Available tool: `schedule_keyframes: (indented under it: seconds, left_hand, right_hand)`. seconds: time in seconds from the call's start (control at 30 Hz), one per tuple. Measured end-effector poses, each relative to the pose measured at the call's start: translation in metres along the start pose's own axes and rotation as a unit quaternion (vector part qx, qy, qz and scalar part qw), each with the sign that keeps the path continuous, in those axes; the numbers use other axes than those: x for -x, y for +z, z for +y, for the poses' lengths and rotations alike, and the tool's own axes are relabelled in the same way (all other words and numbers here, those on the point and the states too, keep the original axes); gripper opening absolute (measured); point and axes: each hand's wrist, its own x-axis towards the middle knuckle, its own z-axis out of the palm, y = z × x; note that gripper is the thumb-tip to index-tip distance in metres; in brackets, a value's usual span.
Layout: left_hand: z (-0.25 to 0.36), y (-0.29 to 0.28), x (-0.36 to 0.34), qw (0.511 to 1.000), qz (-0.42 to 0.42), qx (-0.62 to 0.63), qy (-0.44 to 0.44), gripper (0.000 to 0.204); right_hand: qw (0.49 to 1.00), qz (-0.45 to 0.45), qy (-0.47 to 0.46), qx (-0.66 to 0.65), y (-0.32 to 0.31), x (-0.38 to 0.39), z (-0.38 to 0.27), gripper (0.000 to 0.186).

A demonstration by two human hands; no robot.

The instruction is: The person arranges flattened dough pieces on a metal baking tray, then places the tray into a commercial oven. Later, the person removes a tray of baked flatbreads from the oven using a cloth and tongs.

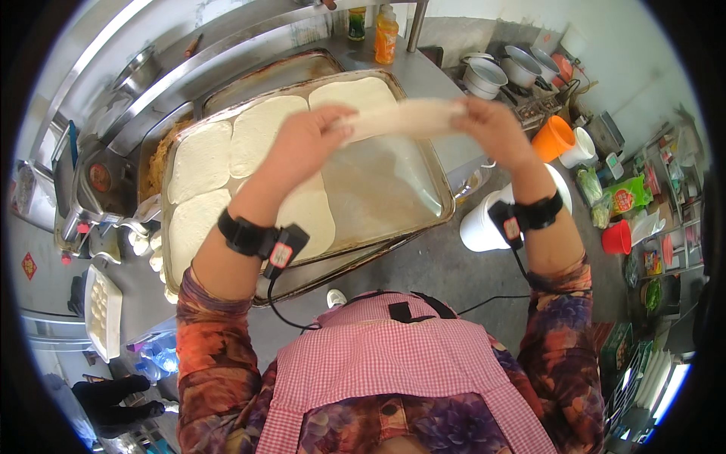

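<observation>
My left hand [306, 144] pinches the left end of a pale, stretched strip of dough [401, 117], and my right hand [495, 129] grips its right end; the strip is slightly blurred. Both hands are above a large metal baking tray [382, 189]. Flattened dough squares [198, 159] cover its left side and back, some partly hidden by my left arm. The front right part of the tray shows a shiny bare surface under the strip. Another tray's edge shows beneath it.
A rear tray [272, 72], two bottles [386, 34], a steel machine [98, 181], a dish of dough balls [102, 310], pots [484, 76], an orange bucket [552, 138], white buckets [482, 223] and a cluttered shelf [665, 242] surround the tray. Dark clothing shows at the lower left.
</observation>
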Motion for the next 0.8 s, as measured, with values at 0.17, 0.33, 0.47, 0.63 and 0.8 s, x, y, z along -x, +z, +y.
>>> schedule_keyframes:
  seconds: [0.17, 0.33, 0.47, 0.63, 0.8]
  left_hand:
    - [-0.031, 0.036, 0.061, 0.936, -0.195, -0.281, 0.088, 0.019]
    - [-0.027, 0.047, 0.095, 0.916, -0.207, -0.326, 0.111, 0.019]
    - [-0.02, 0.049, 0.111, 0.933, -0.182, -0.281, 0.133, 0.028]
    - [-0.017, 0.051, 0.124, 0.956, -0.103, -0.243, 0.13, 0.027]
    - [-0.005, 0.035, 0.119, 0.959, -0.187, -0.214, -0.019, 0.03]
  right_hand:
    - [0.964, -0.219, -0.019, 0.151, 0.044, 0.048, 0.052, 0.022]
    - [0.955, -0.236, -0.094, 0.155, 0.045, 0.056, 0.075, 0.023]
    - [0.937, -0.269, -0.102, 0.199, 0.042, 0.053, 0.069, 0.025]
    - [0.928, -0.26, -0.106, 0.244, 0.048, 0.056, 0.051, 0.035]
    - [0.949, -0.26, 0.088, 0.154, 0.045, 0.053, 0.03, 0.046]
